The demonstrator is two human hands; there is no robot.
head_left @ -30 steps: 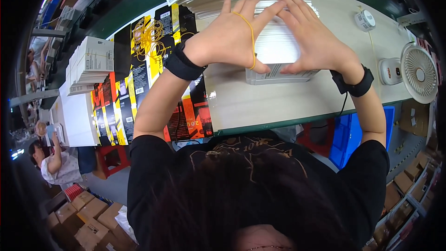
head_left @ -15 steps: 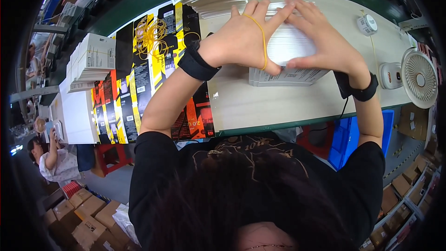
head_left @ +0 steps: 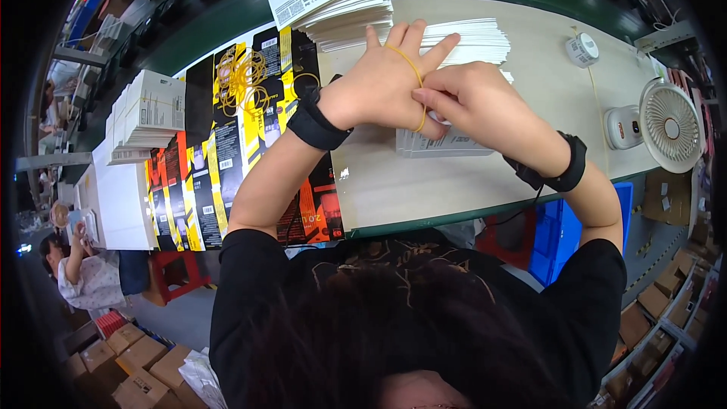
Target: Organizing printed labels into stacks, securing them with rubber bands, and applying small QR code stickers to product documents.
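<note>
A yellow rubber band [head_left: 413,68] is stretched round the palm and back of my left hand [head_left: 382,87]. That hand has its fingers spread over the left side of a stack of white printed cards or flat sleeves [head_left: 473,42], with its thumb at the near face. My right hand [head_left: 485,102] is closed in a pinch on the band beside the left hand's knuckles. Both hands cover the stack's middle. A tangle of yellow rubber bands [head_left: 241,79] lies left of my left hand, on flat printed black, yellow and red packaging sheets [head_left: 227,144].
A taller white stack [head_left: 333,0] stands at the back. Banded white bundles [head_left: 155,110] sit at the left. On the right are a small white roll [head_left: 582,50] and a white fan [head_left: 670,129]. A blue crate [head_left: 556,238] is below the table edge; another person [head_left: 91,273] sits far left.
My right hand has left the stack's right side and moved left to my left hand, its fingers closing on the rubber band. The left hand stays spread over the stack.
</note>
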